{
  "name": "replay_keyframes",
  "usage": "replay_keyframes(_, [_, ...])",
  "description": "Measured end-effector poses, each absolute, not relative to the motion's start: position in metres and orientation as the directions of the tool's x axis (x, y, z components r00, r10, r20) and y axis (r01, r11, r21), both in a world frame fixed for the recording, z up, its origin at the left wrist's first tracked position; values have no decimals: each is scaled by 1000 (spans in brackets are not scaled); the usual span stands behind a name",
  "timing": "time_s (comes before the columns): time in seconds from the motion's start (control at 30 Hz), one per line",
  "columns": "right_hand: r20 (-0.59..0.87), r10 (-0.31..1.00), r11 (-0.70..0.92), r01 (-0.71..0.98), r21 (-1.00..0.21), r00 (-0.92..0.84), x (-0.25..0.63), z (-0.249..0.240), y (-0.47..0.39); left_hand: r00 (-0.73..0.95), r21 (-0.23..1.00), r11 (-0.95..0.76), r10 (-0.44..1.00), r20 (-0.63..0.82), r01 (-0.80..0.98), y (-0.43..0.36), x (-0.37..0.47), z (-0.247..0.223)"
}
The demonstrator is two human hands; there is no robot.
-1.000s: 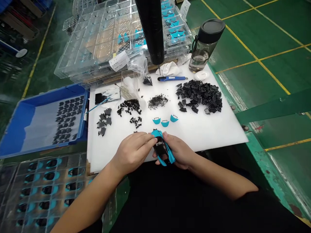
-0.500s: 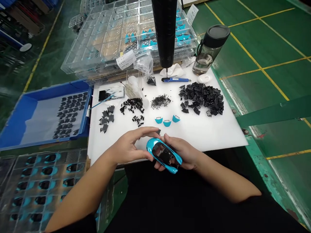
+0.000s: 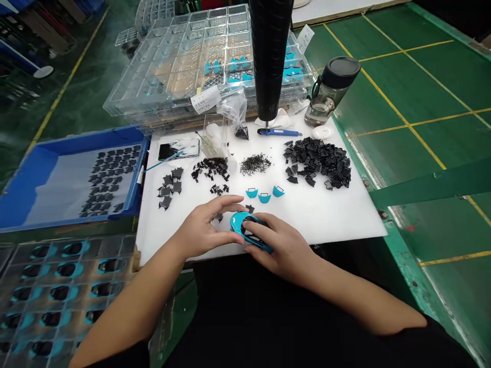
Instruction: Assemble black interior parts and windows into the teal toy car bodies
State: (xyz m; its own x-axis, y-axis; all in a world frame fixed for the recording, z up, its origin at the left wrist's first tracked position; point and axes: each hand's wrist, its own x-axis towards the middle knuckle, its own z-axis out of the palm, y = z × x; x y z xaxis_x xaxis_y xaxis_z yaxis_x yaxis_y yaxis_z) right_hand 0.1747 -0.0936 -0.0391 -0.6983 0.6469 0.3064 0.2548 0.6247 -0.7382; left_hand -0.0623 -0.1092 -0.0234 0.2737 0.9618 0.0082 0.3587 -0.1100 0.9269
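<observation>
A glossy blue toy car body (image 3: 238, 220) with a dark interior is held between my hands at the table's near edge. My left hand (image 3: 205, 230) grips its left end, thumb on the near side and fingers on the far side. My right hand (image 3: 282, 245) lies over the right part, fingers reaching across the top, so much of the interior is hidden. Small black parts (image 3: 250, 208) lie just beyond the car body. Farther back are three blue curved pieces with thin black frames (image 3: 264, 198).
An electric screwdriver (image 3: 270, 66) hangs over the white table (image 3: 326, 220). Piles of black parts (image 3: 322, 161), tiny screws (image 3: 255, 164) and a water bottle (image 3: 332, 89) stand on it. Clear compartment trays (image 3: 172, 66) are behind; a blue bin (image 3: 49, 168) is left.
My right hand has moved from cradling the car body's right side to lying over its top. The car body has turned and now shows less of its interior.
</observation>
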Motion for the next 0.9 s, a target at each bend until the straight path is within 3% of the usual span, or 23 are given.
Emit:
replay_keyframes(0.2, [321,710,532,178,-828,-627,181,-39,-90,289,884,-91,956,-51,458,-104,-51,-5])
replay_keyframes(0.27, [243,771,362,92,-927,-589,186,-39,-89,338,821,-143,939,-64,553,-95,-50,13])
replay_keyframes(0.33, [36,832,-7,-75,-997,-553,191,-40,-89,354,776,-259,934,49,575,-73,-52,35])
replay_keyframes(0.37, [-95,831,-231,-185,-955,-548,193,-41,-89,323,777,-333,930,177,534,-56,-52,46])
replay_keyframes(0.43, [-306,769,-574,-394,-718,-561,195,-41,-91,122,805,-490,869,479,334,-12,-50,67])
replay_keyframes(0.5, [-413,708,-704,-529,-474,-573,193,-42,-94,-135,782,-600,772,622,171,38,-42,83])
replay_keyframes(0.53, [-449,686,-727,-568,-387,-572,191,-42,-96,-156,791,-602,775,612,112,62,-36,88])
replay_keyframes(0.6, [-512,645,-744,-619,-253,-567,186,-40,-99,-36,847,-531,846,531,28,95,-24,94])
replay_keyframes(0.7, [-596,583,-741,-662,-111,-552,179,-38,-101,115,832,-551,832,542,65,104,-11,95])
replay_keyframes(0.8, [-653,545,-723,-690,-48,-526,174,-35,-100,156,771,-636,765,625,29,73,-4,92])
replay_keyframes(0.9, [-680,540,-708,-705,-47,-497,171,-34,-97,213,840,-515,813,542,-173,35,5,82])
